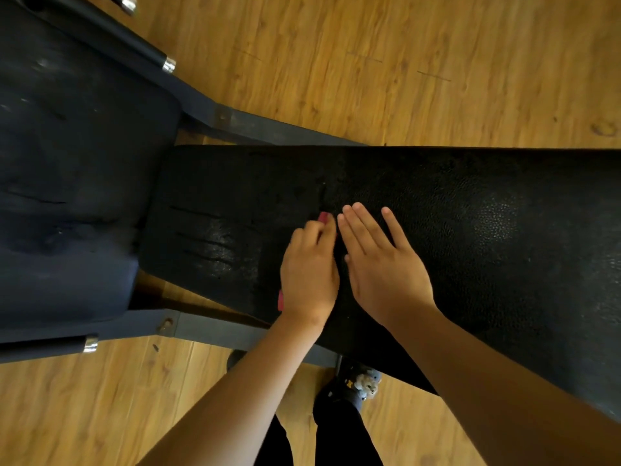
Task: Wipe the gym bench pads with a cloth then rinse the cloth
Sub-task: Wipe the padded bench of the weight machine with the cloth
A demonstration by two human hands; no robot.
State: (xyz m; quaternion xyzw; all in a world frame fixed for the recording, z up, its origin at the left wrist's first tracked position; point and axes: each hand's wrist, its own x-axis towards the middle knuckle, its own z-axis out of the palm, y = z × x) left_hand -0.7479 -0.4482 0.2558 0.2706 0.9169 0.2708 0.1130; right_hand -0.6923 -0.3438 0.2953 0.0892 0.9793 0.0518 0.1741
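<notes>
Premises: a gym or workout room. Evidence: a weight bench with a black textured pad (470, 213) set end to end with a worn dark-blue pad (67, 196), both on a bolted grey steel frame (255, 124). Chrome-capped bars (167, 63) project from the frame. The floor (403, 62) is wood-look plank, marked in places. Commercial or home use cannot be determined.

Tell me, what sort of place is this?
Likely a gym or home workout room: a padded black bench on a metal frame, chrome-tipped bars, and a wood floor.
</notes>
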